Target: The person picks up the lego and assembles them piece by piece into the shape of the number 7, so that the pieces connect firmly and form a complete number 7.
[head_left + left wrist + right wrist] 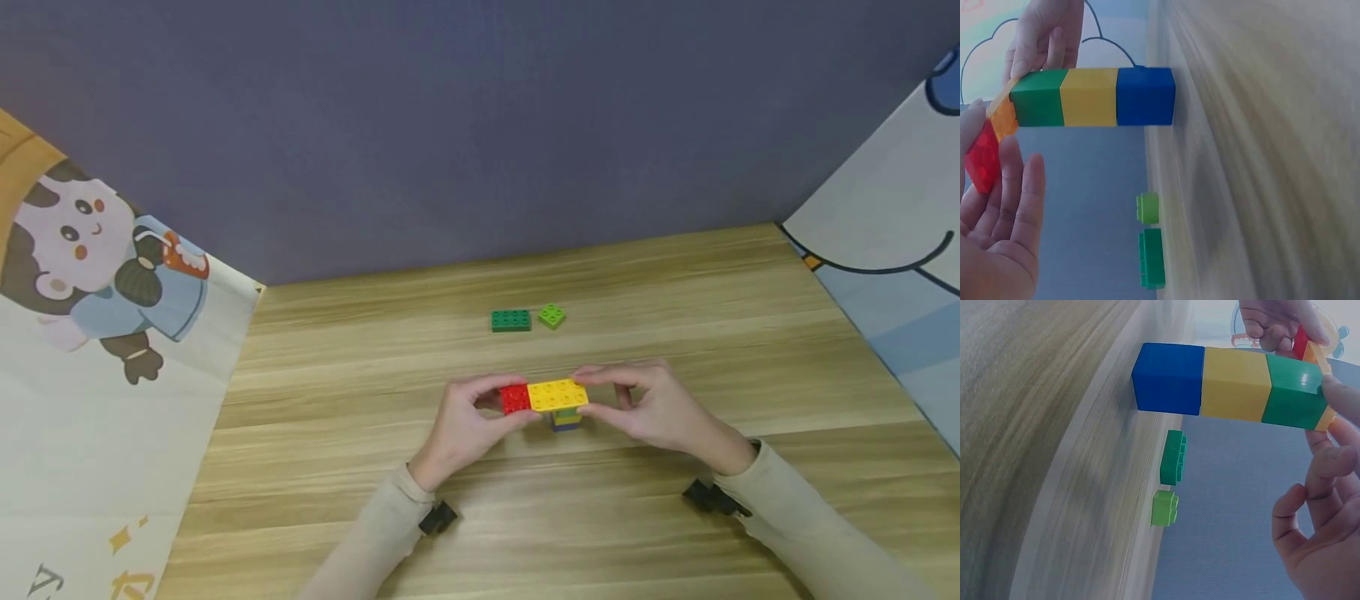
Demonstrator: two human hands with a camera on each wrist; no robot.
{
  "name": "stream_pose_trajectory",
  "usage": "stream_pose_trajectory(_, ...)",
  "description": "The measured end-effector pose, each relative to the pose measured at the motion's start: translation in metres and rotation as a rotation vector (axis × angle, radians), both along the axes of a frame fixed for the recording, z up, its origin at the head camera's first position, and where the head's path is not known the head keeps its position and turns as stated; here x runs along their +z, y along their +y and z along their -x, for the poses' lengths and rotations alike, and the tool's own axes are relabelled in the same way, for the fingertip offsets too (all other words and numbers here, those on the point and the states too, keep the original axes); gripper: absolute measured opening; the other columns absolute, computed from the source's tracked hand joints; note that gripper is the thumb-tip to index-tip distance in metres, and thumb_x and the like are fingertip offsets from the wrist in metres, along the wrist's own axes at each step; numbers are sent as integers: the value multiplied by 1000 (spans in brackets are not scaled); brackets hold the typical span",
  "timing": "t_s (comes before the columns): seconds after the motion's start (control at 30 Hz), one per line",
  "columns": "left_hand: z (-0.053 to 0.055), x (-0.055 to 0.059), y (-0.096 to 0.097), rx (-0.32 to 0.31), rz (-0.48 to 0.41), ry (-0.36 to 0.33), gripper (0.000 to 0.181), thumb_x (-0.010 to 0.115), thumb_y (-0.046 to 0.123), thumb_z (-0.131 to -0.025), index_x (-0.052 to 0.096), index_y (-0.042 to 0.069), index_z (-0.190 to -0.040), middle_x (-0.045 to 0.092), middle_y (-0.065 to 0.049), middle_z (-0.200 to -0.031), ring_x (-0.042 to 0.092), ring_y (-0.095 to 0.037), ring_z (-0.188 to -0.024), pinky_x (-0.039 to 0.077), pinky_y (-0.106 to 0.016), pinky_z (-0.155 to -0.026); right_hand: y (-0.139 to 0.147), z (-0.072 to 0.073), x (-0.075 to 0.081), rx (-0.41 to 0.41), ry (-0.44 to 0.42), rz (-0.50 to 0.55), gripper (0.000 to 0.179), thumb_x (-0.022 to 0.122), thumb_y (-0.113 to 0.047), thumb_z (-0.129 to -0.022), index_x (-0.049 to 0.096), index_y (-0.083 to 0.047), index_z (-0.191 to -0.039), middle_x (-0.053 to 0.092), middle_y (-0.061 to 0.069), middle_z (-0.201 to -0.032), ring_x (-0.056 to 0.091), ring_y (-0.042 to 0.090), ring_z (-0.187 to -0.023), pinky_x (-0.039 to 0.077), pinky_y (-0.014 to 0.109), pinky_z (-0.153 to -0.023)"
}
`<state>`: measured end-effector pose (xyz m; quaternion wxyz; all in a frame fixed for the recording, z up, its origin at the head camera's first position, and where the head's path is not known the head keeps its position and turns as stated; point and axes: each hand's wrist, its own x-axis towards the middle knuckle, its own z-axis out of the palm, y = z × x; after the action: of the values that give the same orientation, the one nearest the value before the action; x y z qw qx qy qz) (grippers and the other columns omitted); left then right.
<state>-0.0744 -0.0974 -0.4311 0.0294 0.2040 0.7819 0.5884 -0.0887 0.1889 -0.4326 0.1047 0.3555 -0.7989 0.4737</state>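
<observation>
A tower of a blue brick [1145,97], a yellow brick [1088,97] and a green brick [1038,98] stands upright on the table. Across its top lies a flat yellow plate [557,395] with studs, reaching out to the left past the tower. A red brick [515,399] sits right at the plate's left end. My left hand [467,423] pinches the red brick between thumb and fingers. On the other side, my right hand [660,408] holds the plate's right end over the green brick, thumb in front and index finger behind.
Farther back on the wooden table [337,358] lie a dark green brick [511,321] and a smaller lime green brick [552,317], side by side. A dark blue-grey panel [487,142] rises behind the table, with printed panels at left and right.
</observation>
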Motion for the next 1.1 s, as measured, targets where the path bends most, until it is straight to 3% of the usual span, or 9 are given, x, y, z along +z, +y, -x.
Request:
stream_pose_trajectory(0.23, -3, -3, 5, 25, -62, -114, 48, 92, 8, -83, 75, -2, -127, 80, -16, -114, 71, -6, -80, 64, -26, -75, 0, 0, 0, 7, 1, 8, 45, 94, 8, -70, 83, -7, -111, 82, 14, -111, 37, -11, -52, 38, 13, -45)
stream_pose_trajectory(0.4, -4, 1, 6, 22, -49, -160, 51, 93, 10, -82, 74, 1, -129, 79, -16, -118, 72, -6, -79, 65, -26, -73, 0, 0, 0, 7, -1, 7, 44, 94, 8, -71, 83, -7, -111, 82, 15, -111, 38, -11, -53, 39, 13, -46)
stream_pose_trajectory(0.73, -3, 4, 7, 25, -28, -153, 45, 93, 14, -83, 77, 5, -125, 81, -14, -114, 74, -5, -81, 65, -27, -74, 0, -1, 0, 5, -2, 2, 45, 94, 7, -72, 83, -8, -112, 82, 14, -112, 39, -11, -53, 40, 14, -46)
stream_pose_trajectory(1.1, 0, -1, 7, 23, -47, -142, 40, 92, 13, -84, 79, 5, -121, 81, -15, -113, 75, -4, -80, 65, -27, -73, -1, -3, 3, 7, -35, 22, 45, 94, 6, -71, 82, -6, -113, 81, 17, -113, 46, -5, -52, 41, 15, -45)
